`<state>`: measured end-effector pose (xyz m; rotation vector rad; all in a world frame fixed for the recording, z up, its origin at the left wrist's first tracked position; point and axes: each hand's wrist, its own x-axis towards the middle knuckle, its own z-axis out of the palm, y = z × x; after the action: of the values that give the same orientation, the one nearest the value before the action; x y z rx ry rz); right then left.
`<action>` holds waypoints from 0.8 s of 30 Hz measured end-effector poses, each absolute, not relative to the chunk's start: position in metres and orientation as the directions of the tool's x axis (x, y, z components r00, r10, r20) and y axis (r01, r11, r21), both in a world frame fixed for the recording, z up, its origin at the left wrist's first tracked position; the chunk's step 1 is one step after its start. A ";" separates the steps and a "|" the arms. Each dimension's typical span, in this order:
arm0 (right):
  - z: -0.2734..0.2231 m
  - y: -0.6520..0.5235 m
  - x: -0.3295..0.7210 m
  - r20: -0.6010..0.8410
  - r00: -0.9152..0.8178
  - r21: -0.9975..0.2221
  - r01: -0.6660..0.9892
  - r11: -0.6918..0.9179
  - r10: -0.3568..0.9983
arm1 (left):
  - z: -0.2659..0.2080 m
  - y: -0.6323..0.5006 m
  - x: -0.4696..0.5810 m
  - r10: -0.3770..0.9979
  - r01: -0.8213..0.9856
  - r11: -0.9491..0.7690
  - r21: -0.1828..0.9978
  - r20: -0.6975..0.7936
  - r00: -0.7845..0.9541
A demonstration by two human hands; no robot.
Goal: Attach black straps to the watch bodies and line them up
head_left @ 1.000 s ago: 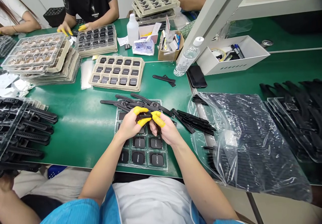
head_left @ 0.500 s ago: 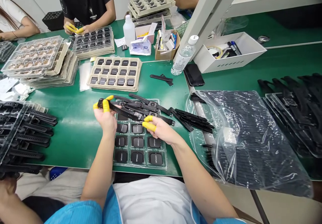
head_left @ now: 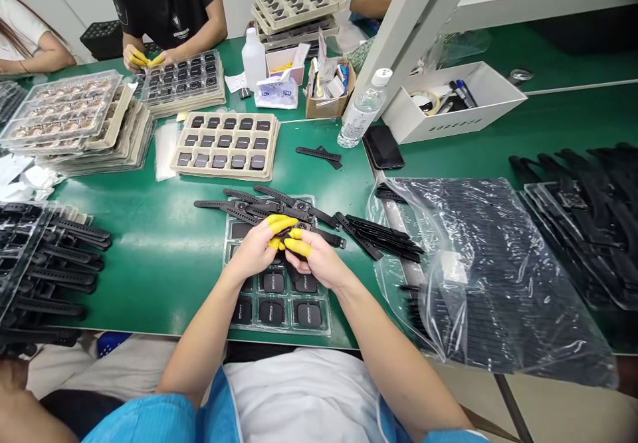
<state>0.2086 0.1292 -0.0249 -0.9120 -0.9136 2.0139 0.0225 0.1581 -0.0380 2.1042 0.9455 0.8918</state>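
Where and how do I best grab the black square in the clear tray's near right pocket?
Probably from above, pinching two opposite edges: the square lies flat, lettered face up, and the tray's pocket walls surround it, hindering a sideways approach.

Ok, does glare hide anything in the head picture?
Head view: white glints streak the plastic bag, veiling some of what it holds; same view, a pale sheen marks the green table; also there, the dark piece is mostly covered by the left hand and right hand, not glare.
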 end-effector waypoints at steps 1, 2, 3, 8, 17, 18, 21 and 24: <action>-0.024 0.129 0.209 -0.306 -0.472 -0.802 -0.340 -0.491 0.827 | -0.038 0.158 0.022 0.792 0.352 -0.542 0.764 0.323 0.518; -0.024 0.130 0.209 -0.313 -0.461 -0.789 -0.360 -0.498 0.830 | -0.038 0.158 0.022 0.785 0.349 -0.554 0.756 0.335 0.521; -0.024 0.130 0.208 -0.317 -0.449 -0.779 -0.379 -0.499 0.835 | -0.038 0.158 0.022 0.782 0.350 -0.562 0.749 0.344 0.519; -0.026 0.129 0.204 -0.308 -0.409 -0.749 -0.453 -0.484 0.859 | -0.039 0.156 0.025 0.789 0.362 -0.578 0.731 0.388 0.477; -0.028 0.130 0.205 -0.294 -0.416 -0.673 -0.549 -0.496 0.860 | -0.031 0.154 0.022 0.753 0.362 -0.607 0.707 0.367 0.546; -0.028 0.130 0.205 -0.298 -0.415 -0.675 -0.545 -0.497 0.860 | -0.029 0.154 0.021 0.747 0.361 -0.608 0.707 0.355 0.562; -0.029 0.130 0.205 -0.318 -0.419 -0.684 -0.520 -0.512 0.850 | -0.027 0.155 0.020 0.742 0.405 -0.620 0.672 0.333 0.582; -0.030 0.131 0.205 -0.350 -0.417 -0.695 -0.485 -0.531 0.839 | -0.028 0.156 0.020 0.728 0.470 -0.652 0.595 0.317 0.607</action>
<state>0.2047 0.1311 -0.0302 -0.8756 -0.6382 2.0189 0.0198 0.1558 -0.0275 2.3774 0.9507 0.7595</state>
